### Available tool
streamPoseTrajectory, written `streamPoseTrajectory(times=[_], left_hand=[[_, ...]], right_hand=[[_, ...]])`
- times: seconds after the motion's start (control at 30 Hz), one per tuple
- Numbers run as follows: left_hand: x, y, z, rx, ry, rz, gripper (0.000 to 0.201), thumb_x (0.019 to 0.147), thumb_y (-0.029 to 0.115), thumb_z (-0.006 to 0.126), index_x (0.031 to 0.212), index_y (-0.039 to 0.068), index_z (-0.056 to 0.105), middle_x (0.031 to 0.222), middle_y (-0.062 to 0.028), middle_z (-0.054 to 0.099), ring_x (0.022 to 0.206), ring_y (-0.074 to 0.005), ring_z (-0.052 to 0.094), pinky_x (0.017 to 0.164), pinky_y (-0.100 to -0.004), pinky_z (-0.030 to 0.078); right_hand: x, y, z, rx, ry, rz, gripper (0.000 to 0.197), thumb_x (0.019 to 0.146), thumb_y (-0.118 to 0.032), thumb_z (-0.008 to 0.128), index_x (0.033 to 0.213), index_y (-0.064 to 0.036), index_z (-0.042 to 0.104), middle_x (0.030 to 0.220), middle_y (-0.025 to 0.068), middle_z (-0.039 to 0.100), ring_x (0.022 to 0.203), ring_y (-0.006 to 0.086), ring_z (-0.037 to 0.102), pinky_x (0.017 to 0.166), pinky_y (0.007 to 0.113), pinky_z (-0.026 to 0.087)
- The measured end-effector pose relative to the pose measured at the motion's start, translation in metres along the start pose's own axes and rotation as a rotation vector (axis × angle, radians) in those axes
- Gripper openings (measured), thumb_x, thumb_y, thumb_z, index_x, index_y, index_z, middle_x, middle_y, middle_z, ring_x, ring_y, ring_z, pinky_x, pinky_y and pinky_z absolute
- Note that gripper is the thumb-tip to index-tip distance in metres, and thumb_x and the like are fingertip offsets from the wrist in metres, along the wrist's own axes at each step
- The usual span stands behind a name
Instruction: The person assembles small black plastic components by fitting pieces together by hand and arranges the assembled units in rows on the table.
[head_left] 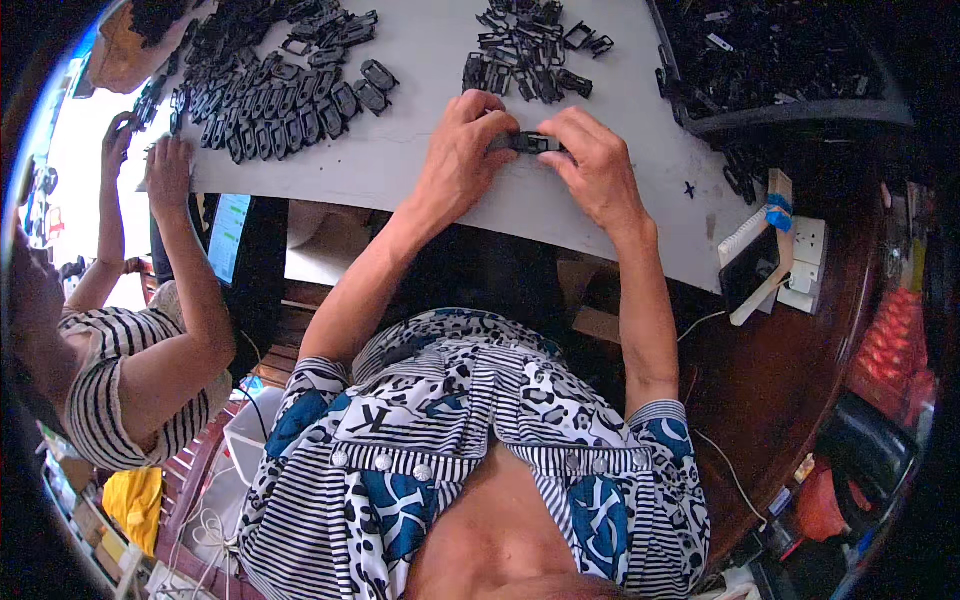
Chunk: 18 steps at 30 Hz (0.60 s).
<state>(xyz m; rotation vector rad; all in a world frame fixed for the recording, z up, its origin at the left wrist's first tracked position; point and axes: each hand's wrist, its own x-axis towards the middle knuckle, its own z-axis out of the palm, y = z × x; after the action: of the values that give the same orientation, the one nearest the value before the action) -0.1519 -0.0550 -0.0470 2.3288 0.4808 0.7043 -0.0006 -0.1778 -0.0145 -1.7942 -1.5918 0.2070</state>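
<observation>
A small black plastic part with a rectangular opening is held between my two hands, just above the light grey table. My left hand pinches its left end; its fingertips partly cover that end. On the other end, the thumb and fingers of my right hand are closed. Just beyond my hands lies a loose heap of similar black parts. Farther left, many black oval parts lie close together, some in rows.
At the far right stands a black tray full of small dark pieces. Near the right table edge are a dark-screened device and a white power strip. At left, a co-worker in a striped top has both hands by the table.
</observation>
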Motion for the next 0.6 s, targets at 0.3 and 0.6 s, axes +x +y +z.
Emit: streamPoseTrajectory(times=[0.3,0.6], left_hand=[[0.0005,-0.0014,0.0005,-0.028,0.003,0.01,0.038,0.061,0.001,0.076,0.098,0.005,0.066,0.111,-0.0099,0.059,0.107,-0.0321,0.055,0.091,-0.0398,0.046],[0.0022,0.0001,-0.0011,-0.033,0.001,-0.006,0.037,0.061,0.004,0.078,0.096,0.005,0.067,0.11,-0.0098,0.06,0.105,-0.0314,0.055,0.089,-0.0397,0.047]], right_hand=[[0.0018,0.0013,0.0054,-0.133,0.011,-0.13,0.03,0.063,-0.003,0.077,0.091,-0.003,0.065,0.088,0.0092,0.059,0.084,0.0288,0.06,0.072,0.039,0.051],[0.0025,0.0001,0.0049,-0.107,0.002,-0.087,0.029,0.062,0.0,0.076,0.088,-0.0007,0.063,0.086,0.0108,0.056,0.084,0.0294,0.058,0.071,0.04,0.051]])
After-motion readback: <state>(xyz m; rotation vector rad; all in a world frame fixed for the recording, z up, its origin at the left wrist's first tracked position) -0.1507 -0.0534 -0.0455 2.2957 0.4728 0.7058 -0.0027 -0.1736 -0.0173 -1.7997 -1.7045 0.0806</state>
